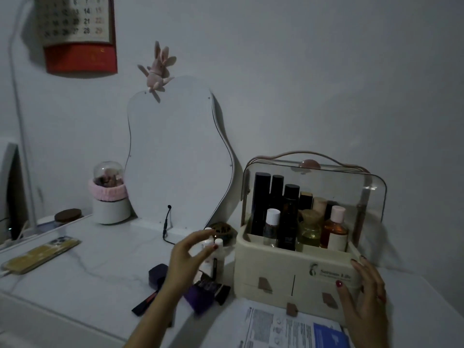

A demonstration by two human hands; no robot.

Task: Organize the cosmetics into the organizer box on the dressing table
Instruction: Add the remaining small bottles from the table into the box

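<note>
A cream organizer box (pixel 276 270) with a raised clear lid (pixel 371 187) stands at the right of the white dressing table (pixel 100 267). Several bottles (pixel 288 222) stand upright in its top compartment. Left of the box, small white bottles (pixel 219 249) stand together. My left hand (pixel 183 262) is at their caps with fingers apart, thumb touching one. My right hand (pixel 364 297) lies spread against the box's front right corner. A purple box (pixel 200 297), a dark compact (pixel 157 272) and a dark lip pencil (pixel 145 301) lie below the left hand.
A curvy mirror (pixel 173 159) leans on the wall behind, with a cable at its base. A brush holder (pixel 110 197) stands at the back left, and a phone (pixel 40 254) lies at the left. Printed papers (pixel 288 327) lie in front of the box. A dark round ornament (pixel 223 231) sits behind the white bottles.
</note>
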